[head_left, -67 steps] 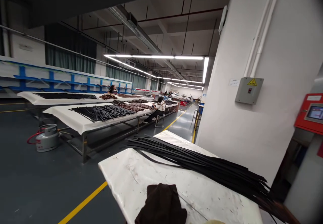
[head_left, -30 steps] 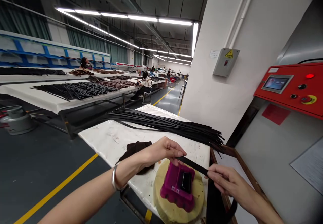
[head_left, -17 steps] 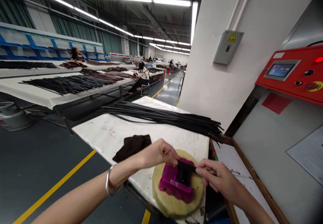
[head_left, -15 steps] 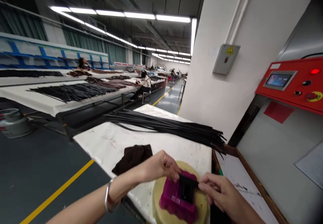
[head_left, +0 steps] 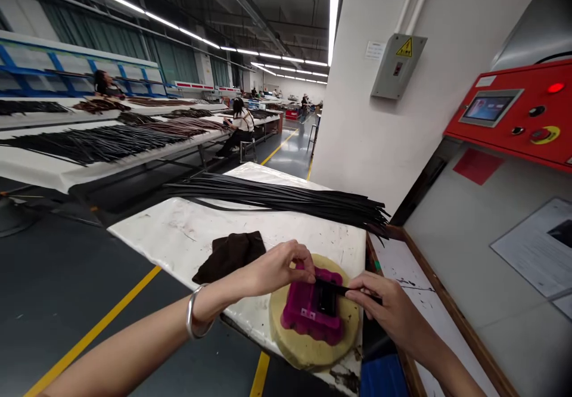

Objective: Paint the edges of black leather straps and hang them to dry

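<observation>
A narrow black strip (head_left: pixel 334 288), like a leather strap, stretches between my two hands. My left hand (head_left: pixel 288 264), with a silver bangle at its wrist, pinches one end. My right hand (head_left: pixel 379 297) is closed on the strip farther right, and some of it shows past the fingers. Under the strip lies a purple scalloped tray (head_left: pixel 297 303) with a dark, shiny recess (head_left: pixel 328 303) in it. The tray rests on a round yellowish pad (head_left: pixel 297 349) at the table's near corner. A crumpled dark brown cloth (head_left: pixel 230 257) lies left of the pad.
A long bundle of black strips (head_left: pixel 277 197) crosses the far side of the white table (head_left: pixel 165 230). A red control panel (head_left: pixel 513 111) stands at right beside a wood-edged white surface (head_left: pixel 429 301). Other people sit at strip-covered tables at left, including one on a stool (head_left: pixel 241 120).
The view has tilted down and shifted slightly, so the scene sits higher. The strip now shows beyond my right hand's fingers. Both hands remain closed over the tray.
</observation>
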The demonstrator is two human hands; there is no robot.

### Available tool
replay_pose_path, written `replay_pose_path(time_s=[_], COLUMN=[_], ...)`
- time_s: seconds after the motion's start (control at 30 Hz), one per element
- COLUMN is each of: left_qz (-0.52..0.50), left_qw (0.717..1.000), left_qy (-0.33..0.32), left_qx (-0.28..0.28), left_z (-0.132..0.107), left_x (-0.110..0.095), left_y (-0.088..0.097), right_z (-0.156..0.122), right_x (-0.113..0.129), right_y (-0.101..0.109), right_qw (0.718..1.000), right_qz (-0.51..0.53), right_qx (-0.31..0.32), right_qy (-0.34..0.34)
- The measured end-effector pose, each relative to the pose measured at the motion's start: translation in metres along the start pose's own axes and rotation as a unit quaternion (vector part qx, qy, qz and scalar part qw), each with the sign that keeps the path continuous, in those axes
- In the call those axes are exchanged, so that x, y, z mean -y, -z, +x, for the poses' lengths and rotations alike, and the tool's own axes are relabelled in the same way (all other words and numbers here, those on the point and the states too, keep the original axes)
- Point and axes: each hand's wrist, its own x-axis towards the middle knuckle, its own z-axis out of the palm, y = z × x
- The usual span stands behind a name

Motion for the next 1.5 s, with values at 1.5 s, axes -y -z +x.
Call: replay_pose_path(time_s=[1.5], left_qz=[0.212], left_qw=[0.963], left_qy=[-0.169], left_qx=[0.005], left_z=[0.008], left_x=[-0.007], left_y=[-0.039], right_z=[-0.023], right_x=[-0.010], right_y=[0.022], right_qw=[0.951], right_qz=[-0.285], right_qx=[-0.004], right_qy=[0.120])
